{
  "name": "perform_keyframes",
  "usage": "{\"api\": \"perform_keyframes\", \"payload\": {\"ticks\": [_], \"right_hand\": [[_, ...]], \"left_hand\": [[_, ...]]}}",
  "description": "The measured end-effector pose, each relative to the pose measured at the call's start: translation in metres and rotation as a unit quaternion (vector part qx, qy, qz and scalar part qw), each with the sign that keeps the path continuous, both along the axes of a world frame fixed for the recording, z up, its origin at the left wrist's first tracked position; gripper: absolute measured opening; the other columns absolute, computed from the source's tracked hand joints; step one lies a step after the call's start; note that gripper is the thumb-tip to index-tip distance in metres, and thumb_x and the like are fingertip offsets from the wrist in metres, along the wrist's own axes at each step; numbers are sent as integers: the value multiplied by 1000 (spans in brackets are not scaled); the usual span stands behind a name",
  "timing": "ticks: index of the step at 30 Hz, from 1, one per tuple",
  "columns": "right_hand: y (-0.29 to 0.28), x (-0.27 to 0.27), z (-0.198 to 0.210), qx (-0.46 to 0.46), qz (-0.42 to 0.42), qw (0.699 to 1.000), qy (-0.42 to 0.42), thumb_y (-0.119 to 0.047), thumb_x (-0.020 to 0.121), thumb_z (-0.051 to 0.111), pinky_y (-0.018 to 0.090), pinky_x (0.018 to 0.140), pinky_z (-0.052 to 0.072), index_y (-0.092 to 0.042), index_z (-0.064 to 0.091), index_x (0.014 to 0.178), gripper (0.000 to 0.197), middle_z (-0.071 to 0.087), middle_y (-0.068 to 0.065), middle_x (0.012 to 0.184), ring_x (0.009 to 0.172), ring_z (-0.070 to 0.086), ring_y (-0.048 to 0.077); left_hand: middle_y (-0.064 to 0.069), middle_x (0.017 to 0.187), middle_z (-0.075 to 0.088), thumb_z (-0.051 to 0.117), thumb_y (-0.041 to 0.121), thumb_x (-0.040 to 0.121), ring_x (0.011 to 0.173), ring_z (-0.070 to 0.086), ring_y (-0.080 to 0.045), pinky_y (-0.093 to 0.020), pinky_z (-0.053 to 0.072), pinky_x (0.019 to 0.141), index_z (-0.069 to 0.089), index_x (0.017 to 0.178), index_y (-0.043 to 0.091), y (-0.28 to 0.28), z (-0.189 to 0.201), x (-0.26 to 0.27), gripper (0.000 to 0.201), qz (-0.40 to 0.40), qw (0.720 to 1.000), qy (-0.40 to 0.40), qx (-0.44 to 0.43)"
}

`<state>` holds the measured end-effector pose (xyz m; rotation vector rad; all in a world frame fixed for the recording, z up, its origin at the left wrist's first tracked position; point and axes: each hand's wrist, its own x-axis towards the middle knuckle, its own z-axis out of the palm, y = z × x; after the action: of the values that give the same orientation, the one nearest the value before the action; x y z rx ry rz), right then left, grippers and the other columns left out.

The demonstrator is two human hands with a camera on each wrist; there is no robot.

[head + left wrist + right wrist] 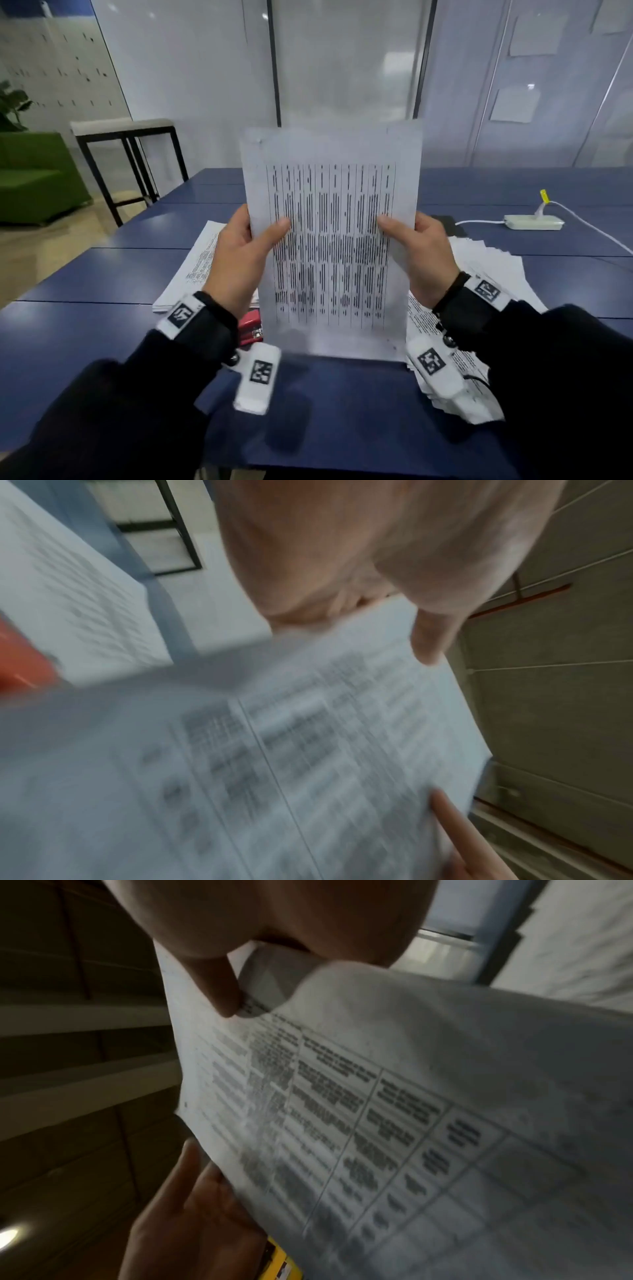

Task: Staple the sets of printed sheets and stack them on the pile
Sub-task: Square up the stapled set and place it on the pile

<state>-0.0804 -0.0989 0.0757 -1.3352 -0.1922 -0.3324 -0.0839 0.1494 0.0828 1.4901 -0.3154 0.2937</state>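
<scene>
I hold a set of printed sheets [330, 240] upright above the blue table, its lower edge just above the tabletop. The top page shows a table of dark text. My left hand [239, 253] grips the set's left edge, thumb on the front. My right hand [416, 253] grips the right edge the same way. The left wrist view shows the blurred sheets [308, 764] under my left thumb [431, 639]. In the right wrist view my thumb [219, 988] presses the page [377, 1123]. A red stapler [250, 329] lies on the table behind my left wrist, partly hidden.
A pile of printed sheets [195, 267] lies at the left behind my left hand. Another spread pile [489, 270] lies at the right under my right forearm. A white power strip [532, 222] with a cable sits at the far right. A black-framed stool [126, 154] stands beyond the table [102, 274].
</scene>
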Motion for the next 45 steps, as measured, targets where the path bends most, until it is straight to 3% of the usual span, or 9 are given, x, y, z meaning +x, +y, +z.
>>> {"api": "perform_keyframes", "payload": {"ticks": [3, 7, 11, 15, 19, 22, 30, 38, 45], "right_hand": [[2, -2, 26, -11, -24, 997, -67, -5, 97, 67, 44, 98, 57, -10, 76, 107, 14, 78, 8, 111, 109, 73, 28], [-1, -6, 23, -68, -51, 993, -84, -7, 95, 71, 29, 88, 59, -12, 75, 103, 10, 80, -3, 99, 97, 75, 13], [-2, -12, -10, -121, -51, 990, -40, -12, 91, 76, 26, 88, 60, -18, 77, 96, 8, 80, -4, 97, 97, 76, 11], [-4, -10, 2, -93, -44, 993, -50, -11, 87, 79, 29, 88, 60, -16, 78, 97, 11, 80, -2, 98, 97, 76, 14], [-3, -4, 41, -48, -18, 994, -92, -9, 88, 77, 36, 94, 58, -13, 77, 99, 11, 80, 2, 101, 100, 75, 19], [-1, 1, 59, -41, -19, 994, -101, -10, 90, 78, 37, 97, 57, -8, 75, 103, 13, 80, 4, 103, 103, 75, 20], [4, -3, 31, -37, -11, 999, -26, -10, 90, 78, 42, 98, 57, -6, 76, 105, 16, 79, 9, 107, 105, 75, 24], [7, -4, 22, -57, -10, 998, -23, -14, 92, 77, 52, 105, 54, -3, 76, 106, 18, 77, 17, 112, 110, 72, 33], [6, -3, 21, -64, 3, 998, -17, -12, 95, 72, 41, 97, 59, -8, 75, 108, 14, 79, 8, 108, 105, 75, 24]], "left_hand": [[3, 121, 75, 68, 15, 97, 116, 70, -16, -42, 53, 105, 62, 125, 21, -24, 17, -6, 29, 72, 993, -78, -55], [14, 104, 73, 67, 23, 99, 101, 68, -7, -37, 54, 97, 58, 117, 37, -33, 4, -14, 25, 115, 988, -104, -12], [19, 114, 74, 65, 22, 101, 111, 68, -4, -35, 53, 100, 59, 118, 33, -33, -22, -19, 22, 100, 992, -75, 6], [18, 116, 74, 65, 18, 102, 112, 69, -4, -24, 53, 94, 59, 120, 30, -31, -9, -16, 23, 83, 993, -85, -21], [10, 122, 74, 63, 24, 102, 117, 68, -9, -35, 53, 102, 59, 125, 28, -32, 16, -6, 24, 70, 991, -111, -23], [6, 122, 74, 61, 23, 103, 117, 68, -11, -31, 53, 99, 61, 129, 17, -32, 29, 2, 26, 80, 987, -134, -27], [4, 127, 73, 64, 33, 100, 120, 68, -15, -51, 52, 107, 61, 135, 16, -25, -2, -5, 39, 84, 993, -83, -15], [8, 129, 72, 59, 31, 103, 123, 66, -12, -49, 50, 110, 60, 137, 20, -23, -13, -6, 35, 84, 994, -64, -9], [12, 129, 71, 58, 28, 105, 124, 65, -8, -45, 50, 109, 61, 136, 23, -20, -17, -2, 32, 86, 994, -64, 9]]}}
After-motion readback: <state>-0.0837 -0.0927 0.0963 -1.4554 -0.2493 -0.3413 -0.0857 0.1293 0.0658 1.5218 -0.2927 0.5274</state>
